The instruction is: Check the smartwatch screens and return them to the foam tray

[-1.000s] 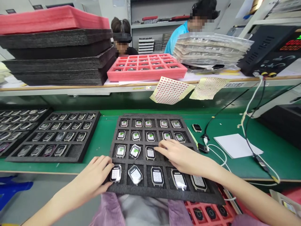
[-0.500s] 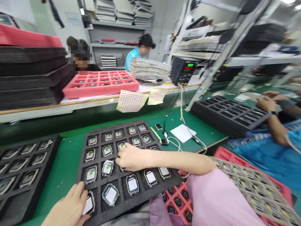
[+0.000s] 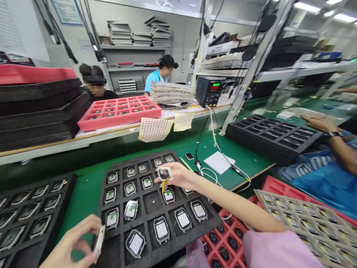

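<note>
Green worktop (image 3: pixel 83 193) on a factory line, head view. Black foam grid tray (image 3: pixel 156 245) at lower centre: most cells filled, two empty. Right hand (image 3: pixel 178 175) pinches a rectangular smartwatch body (image 3: pixel 163 174), yellow tab dangling, above the tray. Left hand (image 3: pixel 75 245), lower left, pinches another lit-screen watch body (image 3: pixel 99 240) edge-on.

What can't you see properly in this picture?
- Head view: the left hand is cut off by the bottom edge and blurred; the thin piece it holds cannot be identified.
- The watch in the right hand is partly covered by fingers.
- Watch screens in the black foam tray are too small to read.
</note>
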{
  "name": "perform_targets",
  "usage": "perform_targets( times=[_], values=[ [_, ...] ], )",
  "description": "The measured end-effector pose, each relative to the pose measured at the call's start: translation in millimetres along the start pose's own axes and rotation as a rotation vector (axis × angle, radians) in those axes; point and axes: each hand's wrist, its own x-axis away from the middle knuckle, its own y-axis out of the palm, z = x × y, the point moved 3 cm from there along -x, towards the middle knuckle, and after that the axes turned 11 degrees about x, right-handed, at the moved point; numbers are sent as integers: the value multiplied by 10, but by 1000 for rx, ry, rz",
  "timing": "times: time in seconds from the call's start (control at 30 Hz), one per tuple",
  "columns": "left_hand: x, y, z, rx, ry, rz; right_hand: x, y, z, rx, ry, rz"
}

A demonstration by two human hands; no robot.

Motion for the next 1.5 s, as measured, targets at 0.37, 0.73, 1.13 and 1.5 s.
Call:
perform_targets(
  times=[0.37, 0.73, 1.13, 1.5],
  values=[
    [-675, 328, 739, 837, 203, 177, -182, 283, -96, -222, 157, 103],
    [-932, 600, 644, 901, 38, 183, -82, 421, -115, -228, 256, 179],
    [-883, 738, 592, 1044, 50, 90, -38, 417, -143, 8, 105, 246],
    [-880, 804, 528, 859, 175, 4, 10, 403, -171, 145, 82, 426]
  ],
)
